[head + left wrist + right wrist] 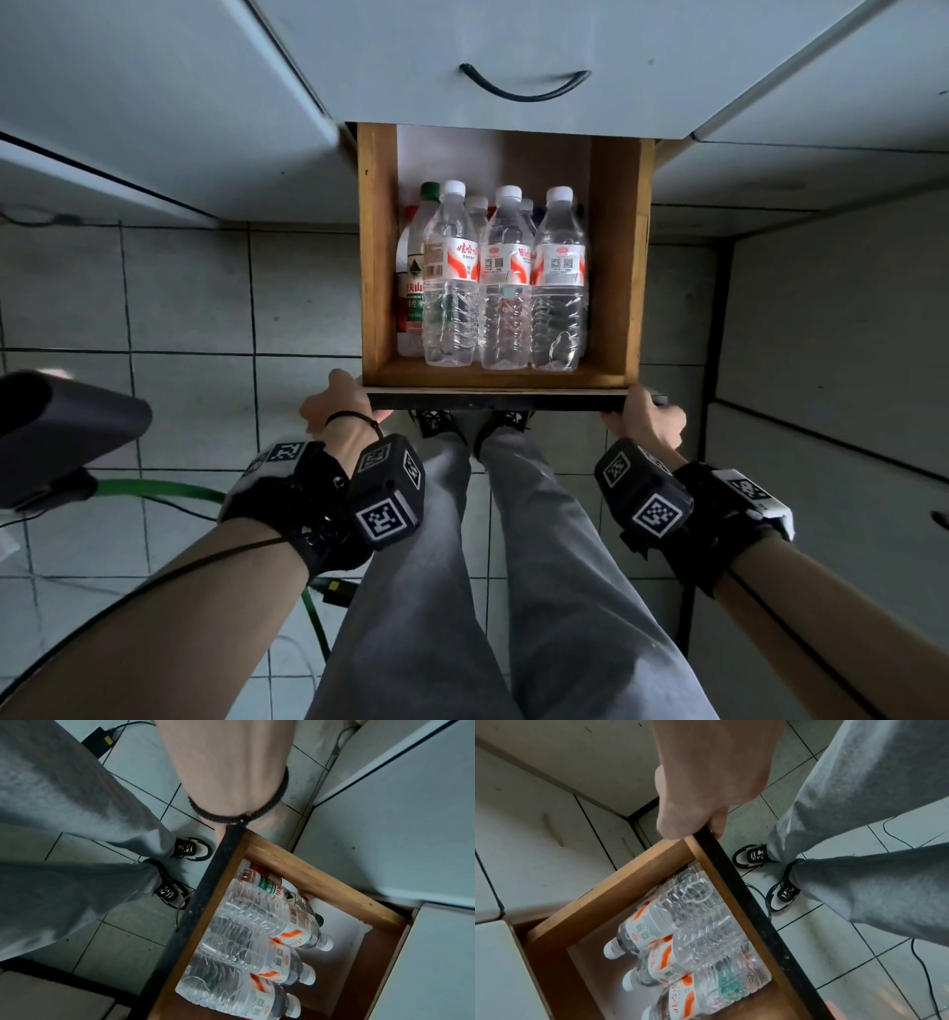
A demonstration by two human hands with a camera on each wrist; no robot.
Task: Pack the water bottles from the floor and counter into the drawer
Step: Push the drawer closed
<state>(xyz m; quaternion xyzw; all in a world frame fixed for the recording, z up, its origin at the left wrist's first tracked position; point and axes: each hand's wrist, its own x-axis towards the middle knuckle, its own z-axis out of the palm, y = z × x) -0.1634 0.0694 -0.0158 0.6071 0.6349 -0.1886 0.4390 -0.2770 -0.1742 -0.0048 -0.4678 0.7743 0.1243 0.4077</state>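
The tiled floor (195, 288) is stretching out on both sides of the drawer (377, 257), with a green hose (154, 488) and dark cables (921, 959) lying to the drawer's left and behind the person's grey-trousered legs (513, 565). White cabinet fronts (821, 318) are flanking the drawer closely on either side, and the drawer above it is carrying a curved black handle (524, 87). The drawer itself is standing pulled out, its wooden side walls showing and its dark front edge (493, 401) sitting nearest the person. Inside it, the water bottles (506, 288) are lying side by side, caps pointing toward the drawer's back, bases close against the front wall; a green-labelled bottle (411, 288) is lying pressed near the drawer's left wall, while a bare strip is showing along the right wall and behind the caps. The left hand (336, 411) is gripping the drawer's front edge at its left corner, fingers curled under. The right hand (644, 419) is gripping the same edge at the right corner, thumb on top. The person's shoes (185, 850) are standing just below the drawer's front.
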